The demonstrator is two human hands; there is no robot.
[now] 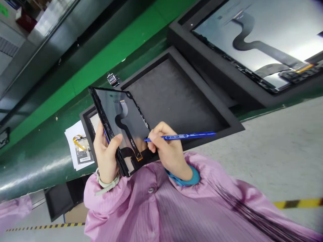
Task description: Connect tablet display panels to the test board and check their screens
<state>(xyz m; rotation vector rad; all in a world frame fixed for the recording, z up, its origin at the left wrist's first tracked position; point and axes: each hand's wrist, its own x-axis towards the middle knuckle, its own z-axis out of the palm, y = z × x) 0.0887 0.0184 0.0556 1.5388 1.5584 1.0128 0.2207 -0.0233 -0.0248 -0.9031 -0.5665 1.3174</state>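
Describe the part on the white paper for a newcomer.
On the green bench, left of the black tray, sit white paper sheets. On them lies a flat, dark rectangular part with a pale label. A curled gold ribbon cable sets it apart from the small silver-black part near the tray's corner.

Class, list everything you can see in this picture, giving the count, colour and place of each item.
Held panel: one, grey back, black frame, in the left hand
Pen-like tool: one, blue, in the right hand
Second panel: one, silvery, upper right
Trays: at least two, black, centre and upper right
Small part: one, metallic, beyond the held panel
Paper: white, sheet count unclear, left of the held panel
Labelled part: one, dark, with orange ribbon, on the paper
Table: one, green, beneath the trays
Floor tape: yellow and black, lower left and right
Wristbands: two, blue and pale green
Left hand, right hand: bare, pink sleeves
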